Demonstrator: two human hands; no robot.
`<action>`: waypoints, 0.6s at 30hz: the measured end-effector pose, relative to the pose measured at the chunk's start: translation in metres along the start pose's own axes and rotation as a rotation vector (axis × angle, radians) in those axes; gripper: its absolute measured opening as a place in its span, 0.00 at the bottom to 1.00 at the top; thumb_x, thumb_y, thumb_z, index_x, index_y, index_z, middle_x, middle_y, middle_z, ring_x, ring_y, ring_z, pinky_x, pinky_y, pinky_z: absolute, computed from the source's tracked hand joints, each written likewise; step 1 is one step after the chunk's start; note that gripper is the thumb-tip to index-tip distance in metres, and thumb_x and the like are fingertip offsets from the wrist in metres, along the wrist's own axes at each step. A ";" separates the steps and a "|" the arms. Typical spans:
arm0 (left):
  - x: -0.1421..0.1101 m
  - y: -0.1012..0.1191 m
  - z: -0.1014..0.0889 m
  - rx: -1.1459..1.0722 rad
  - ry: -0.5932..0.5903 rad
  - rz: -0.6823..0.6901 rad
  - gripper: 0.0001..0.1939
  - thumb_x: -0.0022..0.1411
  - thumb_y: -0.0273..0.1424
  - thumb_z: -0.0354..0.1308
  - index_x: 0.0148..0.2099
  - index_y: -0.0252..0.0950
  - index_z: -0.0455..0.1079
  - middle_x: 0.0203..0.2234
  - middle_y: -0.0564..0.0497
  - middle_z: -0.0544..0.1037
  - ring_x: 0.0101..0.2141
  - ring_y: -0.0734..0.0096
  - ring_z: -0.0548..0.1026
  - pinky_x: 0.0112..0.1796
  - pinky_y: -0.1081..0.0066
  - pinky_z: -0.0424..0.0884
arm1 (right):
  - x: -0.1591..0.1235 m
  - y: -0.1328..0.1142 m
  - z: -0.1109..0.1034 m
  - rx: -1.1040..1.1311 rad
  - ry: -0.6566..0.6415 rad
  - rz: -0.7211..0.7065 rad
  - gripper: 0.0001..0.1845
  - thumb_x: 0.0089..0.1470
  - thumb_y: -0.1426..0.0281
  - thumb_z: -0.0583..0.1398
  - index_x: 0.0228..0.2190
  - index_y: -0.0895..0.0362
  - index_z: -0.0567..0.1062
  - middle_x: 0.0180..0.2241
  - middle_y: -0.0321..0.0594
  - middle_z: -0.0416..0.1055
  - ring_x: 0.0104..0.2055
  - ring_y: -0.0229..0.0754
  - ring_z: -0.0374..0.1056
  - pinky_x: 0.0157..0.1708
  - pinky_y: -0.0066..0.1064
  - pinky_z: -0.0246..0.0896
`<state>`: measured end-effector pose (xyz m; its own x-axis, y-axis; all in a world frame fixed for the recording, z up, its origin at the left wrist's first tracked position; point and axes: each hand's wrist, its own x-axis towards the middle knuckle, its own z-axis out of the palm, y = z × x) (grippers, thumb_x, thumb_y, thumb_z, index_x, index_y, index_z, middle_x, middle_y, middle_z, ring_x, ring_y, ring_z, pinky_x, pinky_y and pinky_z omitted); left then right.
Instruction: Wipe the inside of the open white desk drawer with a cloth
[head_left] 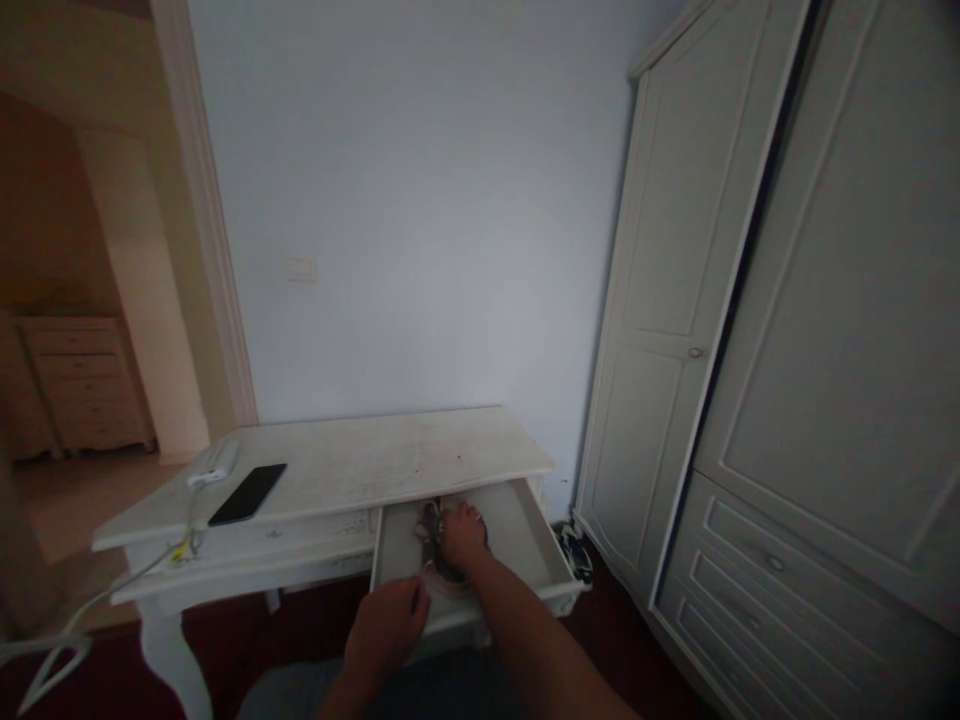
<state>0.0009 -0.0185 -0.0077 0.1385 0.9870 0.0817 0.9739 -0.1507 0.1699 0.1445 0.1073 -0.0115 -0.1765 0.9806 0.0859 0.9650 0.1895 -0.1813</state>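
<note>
A white drawer [531,540] is pulled out of the white desk [360,450]. Inside it, my right hand [463,535] reaches down over a small jumble of items [430,530], dark and pale, with a curved, cord-like part; their exact kind is too blurred to tell. Its fingers curl around part of this jumble. My left hand [388,618] is closed at the drawer's front left corner, close to the jumble. Whatever its fingers hold, if anything, stays hidden.
On the desk's left lie a black phone [248,494] and a white power strip [214,462], whose cable [97,605] hangs off the left side. A white wardrobe [652,380] stands to the right. Shoes [574,552] rest on the floor beside the drawer.
</note>
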 end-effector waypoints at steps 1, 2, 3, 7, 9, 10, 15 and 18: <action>0.000 0.000 0.000 0.009 0.000 -0.004 0.21 0.75 0.37 0.41 0.45 0.42 0.76 0.41 0.48 0.86 0.45 0.62 0.83 0.43 0.67 0.70 | 0.002 0.008 -0.002 -0.011 0.004 0.039 0.22 0.60 0.70 0.61 0.56 0.55 0.76 0.60 0.61 0.67 0.61 0.63 0.67 0.52 0.49 0.68; 0.000 0.000 0.001 0.015 0.003 -0.005 0.21 0.75 0.37 0.40 0.44 0.41 0.76 0.41 0.47 0.85 0.44 0.61 0.83 0.43 0.67 0.70 | 0.003 0.017 -0.005 -0.024 0.011 0.083 0.21 0.61 0.70 0.61 0.55 0.55 0.76 0.60 0.61 0.68 0.60 0.62 0.67 0.51 0.48 0.68; 0.000 0.000 0.001 0.016 0.006 -0.005 0.21 0.75 0.37 0.40 0.44 0.41 0.76 0.41 0.47 0.85 0.44 0.61 0.83 0.43 0.67 0.70 | 0.003 0.026 -0.008 -0.037 0.019 0.124 0.19 0.62 0.70 0.60 0.54 0.54 0.77 0.59 0.60 0.69 0.60 0.61 0.68 0.51 0.47 0.68; 0.000 0.000 0.002 0.009 0.001 -0.004 0.21 0.75 0.36 0.41 0.45 0.41 0.76 0.42 0.46 0.85 0.45 0.61 0.83 0.43 0.67 0.69 | 0.003 0.061 -0.020 -0.087 0.011 0.221 0.17 0.66 0.72 0.57 0.53 0.55 0.78 0.57 0.59 0.71 0.59 0.59 0.70 0.53 0.46 0.67; 0.000 -0.001 0.002 0.008 0.007 0.001 0.21 0.75 0.36 0.41 0.45 0.41 0.76 0.41 0.47 0.85 0.45 0.61 0.83 0.43 0.67 0.69 | 0.003 0.076 -0.025 -0.106 -0.025 0.244 0.15 0.68 0.72 0.58 0.53 0.57 0.78 0.55 0.58 0.73 0.58 0.57 0.71 0.52 0.45 0.68; 0.000 -0.001 0.002 0.010 0.012 0.004 0.21 0.75 0.36 0.41 0.45 0.41 0.76 0.41 0.47 0.85 0.44 0.61 0.83 0.43 0.67 0.69 | 0.003 0.082 -0.028 -0.112 -0.050 0.249 0.14 0.68 0.71 0.59 0.53 0.57 0.78 0.54 0.55 0.74 0.57 0.56 0.72 0.52 0.45 0.70; 0.001 -0.003 0.003 0.018 0.009 0.015 0.20 0.75 0.36 0.41 0.43 0.41 0.76 0.39 0.48 0.85 0.43 0.61 0.83 0.41 0.67 0.69 | -0.002 0.107 -0.037 -0.135 -0.168 0.210 0.21 0.67 0.60 0.64 0.56 0.56 0.73 0.57 0.46 0.72 0.53 0.50 0.73 0.51 0.48 0.73; 0.001 -0.004 0.003 0.018 0.012 0.023 0.21 0.75 0.37 0.40 0.44 0.41 0.75 0.40 0.47 0.85 0.43 0.61 0.83 0.42 0.66 0.69 | -0.009 0.118 -0.039 -0.150 -0.214 0.165 0.21 0.67 0.60 0.64 0.57 0.56 0.73 0.57 0.47 0.71 0.53 0.50 0.72 0.51 0.48 0.73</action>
<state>-0.0023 -0.0163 -0.0114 0.1587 0.9826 0.0968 0.9736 -0.1720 0.1502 0.2673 0.1185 0.0048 -0.0368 0.9889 -0.1439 0.9991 0.0332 -0.0275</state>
